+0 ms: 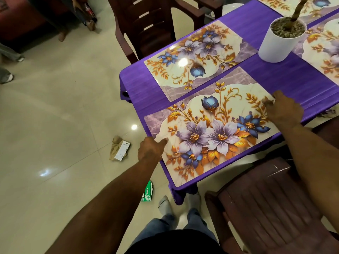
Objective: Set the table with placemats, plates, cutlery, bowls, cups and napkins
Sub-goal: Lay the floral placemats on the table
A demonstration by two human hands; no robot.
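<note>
Glossy floral print covers the near placemat (211, 132), which lies flat at the corner of the desk (286, 77) on a purple cloth, its near long edge running right along the desk's edge. The left hand (152, 149) meets the mat's left end with the thumb lying on top at the border; whether fingers curl beneath that edge cannot be told. The right hand (282, 109) rests on the far right corner, fingers spread loosely and pressing down rather than pinching. A second placemat (194, 57) lies just beyond, nearly touching the first, and parts of more mats show past a white plant pot (278, 43). The sheen and reflected lamp spots suggest a thin, light, fairly stiff sheet with a slick face, likely to slide easily over the cloth; it is best handled at opposite ends or corners, pressed flat and nudged, not lifted by one edge. No plates, cutlery, bowls, cups or napkins are in view yet.
</note>
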